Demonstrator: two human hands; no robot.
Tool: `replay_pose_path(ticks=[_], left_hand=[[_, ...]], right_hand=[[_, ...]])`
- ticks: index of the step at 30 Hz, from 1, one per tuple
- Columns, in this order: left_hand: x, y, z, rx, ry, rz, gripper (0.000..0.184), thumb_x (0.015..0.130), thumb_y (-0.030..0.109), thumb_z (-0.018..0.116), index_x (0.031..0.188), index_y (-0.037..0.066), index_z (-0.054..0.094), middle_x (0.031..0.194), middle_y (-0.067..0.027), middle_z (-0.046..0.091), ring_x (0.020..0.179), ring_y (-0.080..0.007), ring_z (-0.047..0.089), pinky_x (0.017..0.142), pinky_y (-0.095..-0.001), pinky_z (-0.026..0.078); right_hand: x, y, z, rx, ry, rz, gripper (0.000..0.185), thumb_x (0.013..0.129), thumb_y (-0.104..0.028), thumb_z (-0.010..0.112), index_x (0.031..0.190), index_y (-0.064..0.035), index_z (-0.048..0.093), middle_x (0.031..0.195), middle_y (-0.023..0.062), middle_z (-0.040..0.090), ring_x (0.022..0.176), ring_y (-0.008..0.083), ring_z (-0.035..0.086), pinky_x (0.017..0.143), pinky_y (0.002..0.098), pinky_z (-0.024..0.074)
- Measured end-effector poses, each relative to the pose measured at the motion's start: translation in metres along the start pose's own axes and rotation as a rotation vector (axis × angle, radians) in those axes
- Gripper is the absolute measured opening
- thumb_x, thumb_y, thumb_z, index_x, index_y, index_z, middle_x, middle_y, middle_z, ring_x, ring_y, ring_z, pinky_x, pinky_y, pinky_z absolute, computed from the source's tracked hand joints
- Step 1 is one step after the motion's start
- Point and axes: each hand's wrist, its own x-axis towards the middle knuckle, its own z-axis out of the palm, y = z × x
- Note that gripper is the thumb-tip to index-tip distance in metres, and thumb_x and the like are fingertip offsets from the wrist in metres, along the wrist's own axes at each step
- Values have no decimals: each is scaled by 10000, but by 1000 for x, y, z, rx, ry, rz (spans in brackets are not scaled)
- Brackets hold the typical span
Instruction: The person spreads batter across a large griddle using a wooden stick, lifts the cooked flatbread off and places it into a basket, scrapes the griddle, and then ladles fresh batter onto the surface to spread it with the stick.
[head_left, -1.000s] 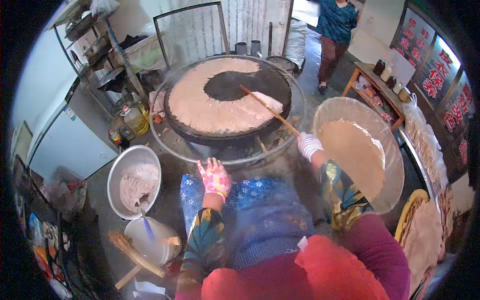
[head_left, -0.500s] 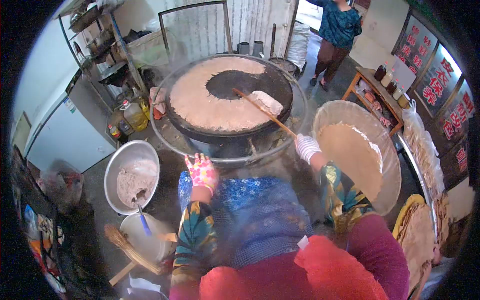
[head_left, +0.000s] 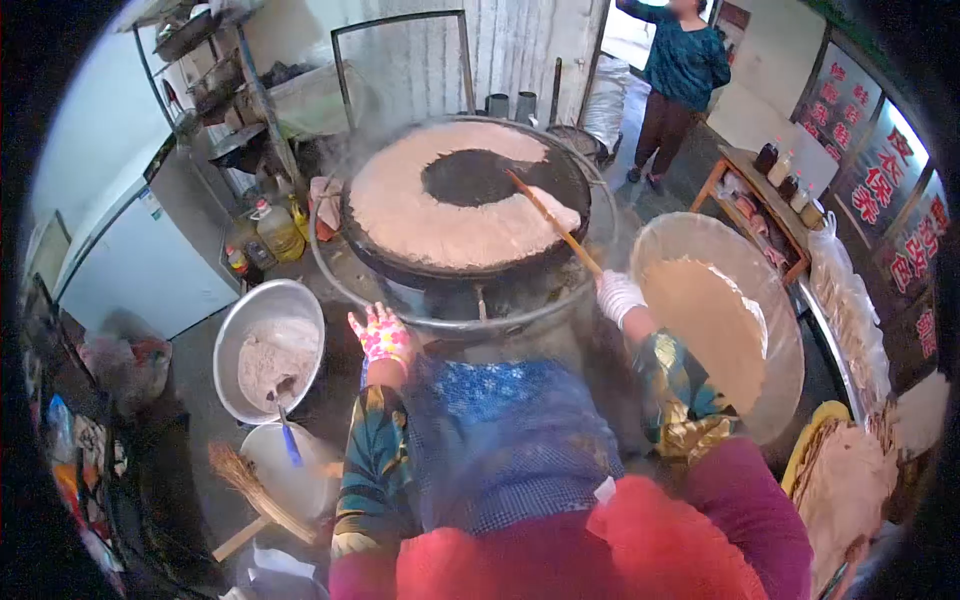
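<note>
My right hand (head_left: 621,296), in a striped glove, is closed around the end of a wooden stick (head_left: 553,222). The stick's far end lies over the round black griddle (head_left: 468,178). Pinkish batter (head_left: 400,215) covers the griddle in a broad ring, open at the right, around a bare dark centre. A thicker lump of batter (head_left: 553,208) sits beside the stick at the right. My left hand (head_left: 382,335), in a pink and white patterned glove, has its fingers spread at the near-left of the metal ring (head_left: 480,326) and holds nothing.
A metal bowl of dough (head_left: 268,355) with a blue-handled tool is at the left, above a white bucket (head_left: 290,468) and a brush (head_left: 262,495). At right stand a lined tub of batter (head_left: 705,325), stacked flatbreads (head_left: 845,485) and a bottle shelf (head_left: 755,180). A person (head_left: 680,85) stands behind.
The stick and the lump of batter beside it have moved along the griddle's right side. My left hand has shifted left along the ring. The person behind has moved slightly.
</note>
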Motion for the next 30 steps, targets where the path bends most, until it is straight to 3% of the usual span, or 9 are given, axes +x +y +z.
replay_pose_path(ticks=[2,4,6,9,12,15,22,24,30], left_hand=[[-6,14,-16,1,-32,9,568,831,368,429,1304,52,436,1410,-145,337,1337,-266,264,1073,-570,48],[-14,46,-14,-207,141,171,527,785,320,467,1235,47,494,1325,-163,431,1305,-301,309,1069,-567,97],[-31,82,-17,-257,103,351,514,806,263,428,1237,-14,471,1314,-188,431,1302,-310,310,1071,-572,85],[-30,109,24,-39,102,327,525,840,229,377,1288,-44,404,1364,-198,377,1319,-306,284,1073,-581,51],[-32,98,19,9,68,311,498,858,150,312,1315,-41,367,1383,-199,353,1323,-306,281,1075,-579,61],[-33,86,22,95,118,300,505,852,153,318,1314,-45,363,1385,-197,352,1322,-313,280,1078,-574,67],[-30,62,7,3,25,238,504,860,152,316,1319,-53,354,1402,-187,326,1336,-306,251,1075,-584,35],[-26,56,17,-16,94,225,523,843,191,356,1305,-53,377,1386,-190,351,1327,-299,274,1077,-575,30],[-17,37,14,-84,61,188,540,827,256,416,1276,-44,420,1371,-185,376,1316,-293,294,1073,-577,35]], right_hand=[[-16,-8,-5,-2,-47,-51,335,901,-309,397,901,-29,581,823,221,635,791,392,617,731,485,481],[-22,-18,-8,-50,-178,-101,341,904,-308,386,910,-26,576,838,220,637,792,387,621,738,485,480],[-4,8,21,-43,-21,-37,320,902,-293,397,872,-33,581,811,230,631,752,390,618,691,478,490],[7,-7,-1,14,-34,11,317,897,-301,409,854,-39,581,797,229,628,742,393,615,674,477,493],[-22,-28,-10,-56,-87,-155,316,889,-307,415,882,-38,579,816,233,631,769,398,616,697,479,491],[-18,-11,13,-33,-78,-58,332,888,-311,420,837,-37,600,830,229,632,775,392,616,705,482,493],[-3,-16,10,-63,-28,-27,335,895,-321,427,897,-38,607,826,236,626,797,393,611,707,467,492],[-5,-6,9,-99,-22,22,323,896,-319,429,902,-39,591,839,228,632,801,404,610,706,479,491],[-29,-42,-11,-87,-58,-151,313,890,-316,433,849,-42,579,736,212,624,707,389,610,673,480,487]])
